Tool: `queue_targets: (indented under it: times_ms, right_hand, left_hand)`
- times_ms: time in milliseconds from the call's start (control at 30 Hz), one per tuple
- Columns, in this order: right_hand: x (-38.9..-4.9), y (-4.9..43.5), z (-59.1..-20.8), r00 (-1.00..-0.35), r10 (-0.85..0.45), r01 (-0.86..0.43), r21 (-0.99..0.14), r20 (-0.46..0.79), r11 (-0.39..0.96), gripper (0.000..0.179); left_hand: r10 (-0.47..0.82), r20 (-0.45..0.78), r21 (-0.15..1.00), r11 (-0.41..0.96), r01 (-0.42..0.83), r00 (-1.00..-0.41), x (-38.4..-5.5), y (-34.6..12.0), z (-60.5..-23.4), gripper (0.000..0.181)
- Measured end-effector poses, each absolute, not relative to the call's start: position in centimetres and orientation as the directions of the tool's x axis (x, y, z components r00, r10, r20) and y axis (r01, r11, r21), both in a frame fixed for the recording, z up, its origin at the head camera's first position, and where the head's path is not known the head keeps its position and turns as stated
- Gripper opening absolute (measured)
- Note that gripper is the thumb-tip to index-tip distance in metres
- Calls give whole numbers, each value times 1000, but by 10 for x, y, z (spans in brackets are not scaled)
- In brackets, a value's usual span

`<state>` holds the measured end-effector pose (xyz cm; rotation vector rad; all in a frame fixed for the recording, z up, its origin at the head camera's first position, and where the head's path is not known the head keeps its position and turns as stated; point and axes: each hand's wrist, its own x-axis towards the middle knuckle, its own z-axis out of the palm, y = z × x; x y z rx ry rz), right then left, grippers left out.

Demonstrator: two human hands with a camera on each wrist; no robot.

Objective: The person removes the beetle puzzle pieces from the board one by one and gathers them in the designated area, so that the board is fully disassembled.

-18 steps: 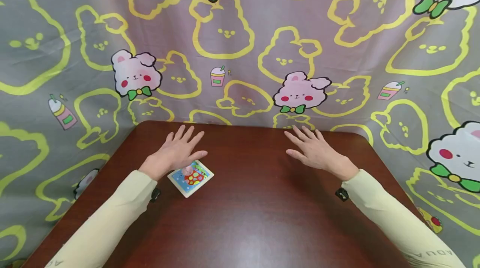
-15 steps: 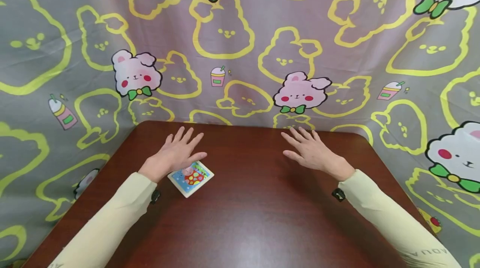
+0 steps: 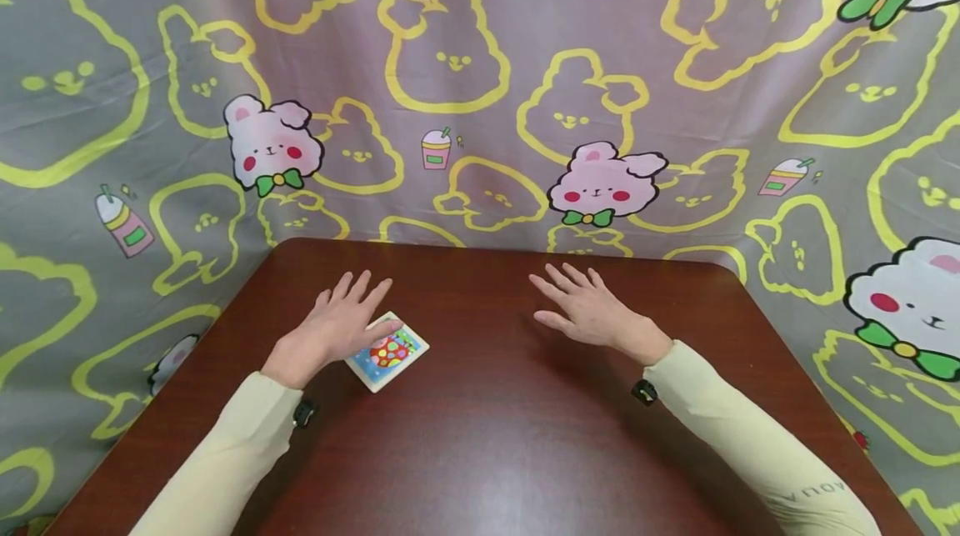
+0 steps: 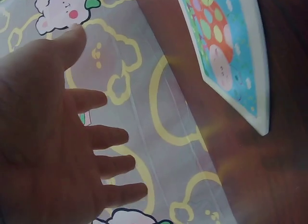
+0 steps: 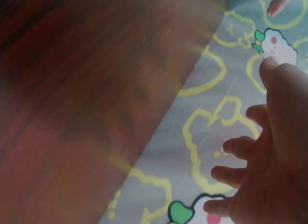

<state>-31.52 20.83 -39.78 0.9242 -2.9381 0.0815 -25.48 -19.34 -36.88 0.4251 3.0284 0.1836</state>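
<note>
A square picture board point(image 3: 390, 357) with a pale border lies on the brown table at the left. Its blue picture shows a red, round figure with coloured spots. My left hand point(image 3: 330, 332), fingers spread, is held over the table and overlaps the board's upper left part in the head view. From the left wrist, the board point(image 4: 233, 55) appears apart from the fingers, and a thick white edge shows. My right hand point(image 3: 592, 311) hovers over the table's far right half, its fingers straight and apart, with a shadow beneath. Neither hand holds anything.
The glossy table point(image 3: 480, 436) has rounded far corners. A grey cloth point(image 3: 480, 102) printed with yellow outlines and rabbit faces hangs along the table's far edge and both sides. Dark straps point(image 3: 304, 413) show at the wrists.
My right hand has moved left toward the middle of the table. The left hand has shifted slightly left and nearer, uncovering the board's far corner. The board stays put.
</note>
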Motion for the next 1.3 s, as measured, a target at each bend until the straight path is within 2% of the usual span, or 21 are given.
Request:
queue_targets:
  times_ms: [333,900,1300]
  right_hand:
    - [-309,172,-414,-799,-602,-601,-90,20,794,71]
    - [-294,125,-436,-761,-641,-623,-165,-101,765,71]
    - [-299,100,-435,-735,-670,-661,-113,-105,742,66]
  left_hand:
    - [194,-148,183,969,166,-970,-238,-194,-386,89]
    - [28,-256,158,987,-13,-966,-225,-195,-408,99]
    - [59,-264,124,992,26,-963,-228,-190,-415,107]
